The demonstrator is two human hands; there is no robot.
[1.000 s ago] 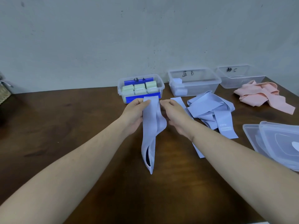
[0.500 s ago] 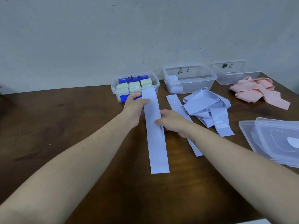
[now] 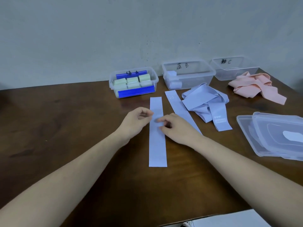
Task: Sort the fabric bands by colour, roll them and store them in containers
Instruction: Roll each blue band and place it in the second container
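Band (image 3: 157, 145) lies flat; blurred fingertips (image 3: 159, 120) hide any grip.

Single view only, so I log no overlap between views. Head camera, worn, wide-angle: I see it looking forward and down across the table (image 3: 65, 128) toward the wall (image 3: 114, 38) at the far edge. Both forearms enter from the bottom corners; left hand (image 3: 136, 120) and right hand (image 3: 177, 126) meet near frame centre, close to the lens. Boxes (image 3: 188, 76) along the wall sit farthest off. Straight edges bow slightly toward the frame borders.
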